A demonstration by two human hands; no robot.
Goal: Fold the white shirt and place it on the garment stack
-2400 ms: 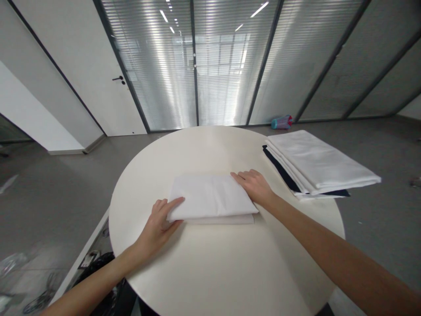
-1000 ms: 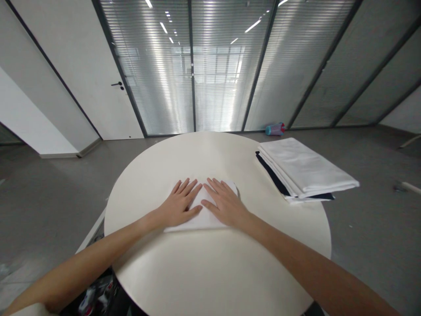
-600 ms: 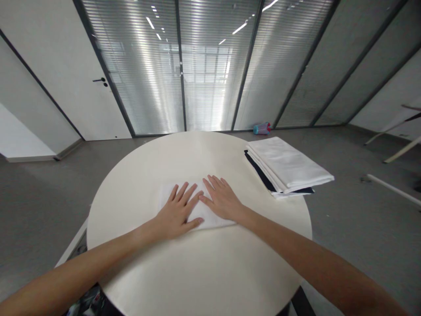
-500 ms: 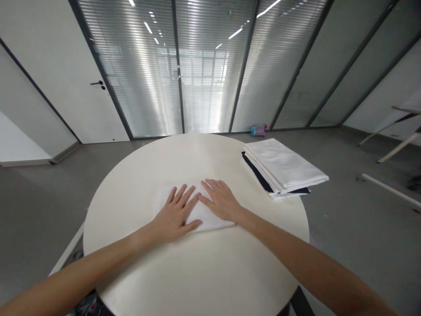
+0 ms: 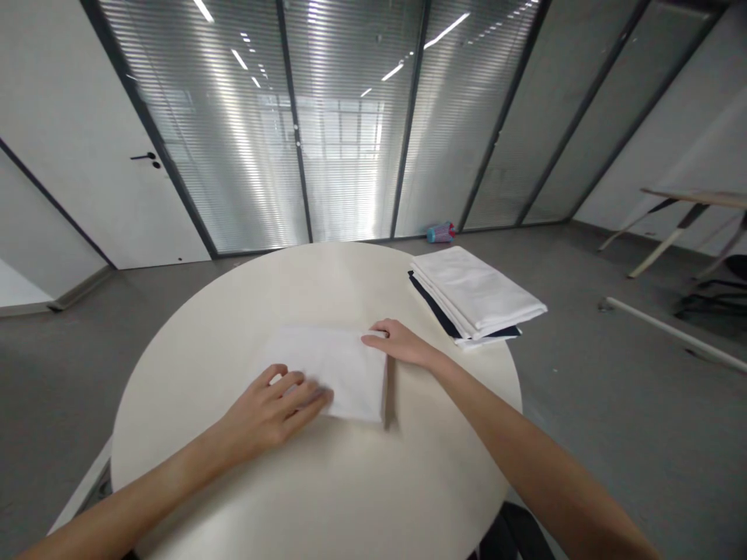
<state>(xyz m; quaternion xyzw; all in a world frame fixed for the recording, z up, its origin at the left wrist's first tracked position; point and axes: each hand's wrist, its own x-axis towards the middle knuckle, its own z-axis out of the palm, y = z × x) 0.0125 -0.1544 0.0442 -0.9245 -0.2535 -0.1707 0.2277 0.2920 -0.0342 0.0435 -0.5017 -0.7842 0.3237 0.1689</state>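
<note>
A folded white cloth lies in front of me on the round table. My right hand grips its far right corner, thumb on top and the other fingers curled at the edge. That right side stands slightly off the tabletop and throws a shadow. Over the near left part of the cloth is my left hand, its fingers bent but apart and its fingertips touching the fabric.
A stack of folded white cloths, with a dark layer among them, sits at the table's right edge. Beyond, on the floor, lies a blue and pink object. Another table stands far right, before glass partitions.
Both hands lay flat and spread on the cloth. My right hand has since shifted to the far right corner and gripped it; my left moved nearer and bent its fingers. The view turned slightly right.
</note>
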